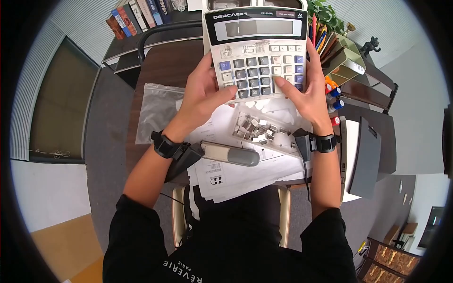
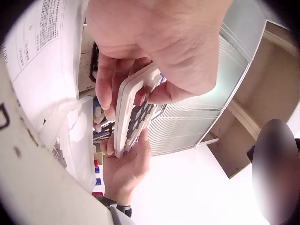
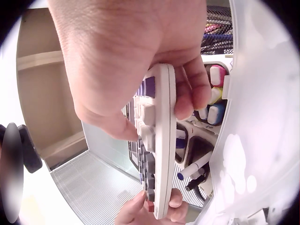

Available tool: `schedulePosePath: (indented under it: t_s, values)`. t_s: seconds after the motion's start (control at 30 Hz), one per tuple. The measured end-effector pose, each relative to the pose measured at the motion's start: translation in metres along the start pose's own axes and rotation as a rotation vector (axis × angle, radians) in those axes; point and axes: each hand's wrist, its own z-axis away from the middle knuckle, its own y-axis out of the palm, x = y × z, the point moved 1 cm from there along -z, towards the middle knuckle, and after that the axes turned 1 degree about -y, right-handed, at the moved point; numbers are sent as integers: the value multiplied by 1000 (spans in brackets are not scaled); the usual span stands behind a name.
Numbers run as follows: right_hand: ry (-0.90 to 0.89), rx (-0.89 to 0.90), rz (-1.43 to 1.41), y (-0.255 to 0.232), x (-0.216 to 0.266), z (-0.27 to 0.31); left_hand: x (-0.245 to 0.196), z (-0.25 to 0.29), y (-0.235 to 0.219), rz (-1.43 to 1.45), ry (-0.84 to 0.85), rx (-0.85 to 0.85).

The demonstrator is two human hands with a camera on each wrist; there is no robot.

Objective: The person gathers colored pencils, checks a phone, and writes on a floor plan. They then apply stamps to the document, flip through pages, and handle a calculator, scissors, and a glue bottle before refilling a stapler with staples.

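Both hands hold a white desk calculator (image 1: 257, 52) up above the table, its keys and grey display facing the person. My left hand (image 1: 200, 96) grips the lower left edge, thumb over the front by the bottom keys and fingers behind. On the opposite edge my right hand (image 1: 311, 96) grips likewise, its thumb on the keys right of the number block. Edge-on in the left wrist view, the calculator (image 2: 133, 112) sits between thumb and fingers. The right wrist view shows the right hand's fingers (image 3: 194, 91) curled behind the calculator (image 3: 164, 140).
Below lie a clear plastic box (image 1: 264, 127) of small metal pieces, printed papers (image 1: 226, 177), a grey-and-white stapler-like tool (image 1: 231, 153) and a clear bag (image 1: 158, 111). A green pen holder (image 1: 347, 61) with pencils stands right. Books (image 1: 141, 16) line the back left.
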Motion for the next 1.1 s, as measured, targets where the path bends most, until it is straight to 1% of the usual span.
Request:
schedulePosePath:
  t_s: [0.1, 0.23, 0.3, 0.4, 0.5, 0.53, 0.6, 0.73, 0.8, 0.83, 0.9, 0.93, 1.0, 1.1]
  values:
    - [-11, 2, 10, -1, -2, 0, 0, 0, -3, 38, -34, 2]
    - [-1, 5, -7, 0, 0, -1, 1, 1, -3, 19, -41, -7]
    - [0, 13, -7, 0, 0, 0, 0, 0, -2, 8, -2, 1]
    - [-4, 6, -25, 1, -1, -1, 0, 0, -2, -67, -16, -19]
    - [-33, 1, 16, -1, -4, -1, 1, 0, -2, -91, 5, -29]
    - [-25, 9, 19, -1, -2, -2, 2, 0, -2, -91, 4, -30]
    - [-12, 13, 22, -1, 0, 0, 2, 0, -1, 1, 24, -12]
    - [4, 17, -13, 0, 2, -1, -2, 1, -3, -15, 5, 7]
    - [6, 13, -40, 0, -1, -1, -3, 1, 0, -80, -8, -53]
    - [-19, 9, -24, 0, -3, -1, -3, 0, -1, -80, -7, -53]
    - [-40, 6, -10, 1, -4, 0, -2, 0, -4, -100, -58, -81]
    - [-26, 11, -9, 2, -2, 0, 0, 1, -5, -100, -60, -82]
    - [-11, 16, -5, 2, -1, 2, 2, 1, -6, -143, -10, -122]
    - [-23, 13, -28, 3, 0, 1, 1, 1, -6, -139, -25, -129]
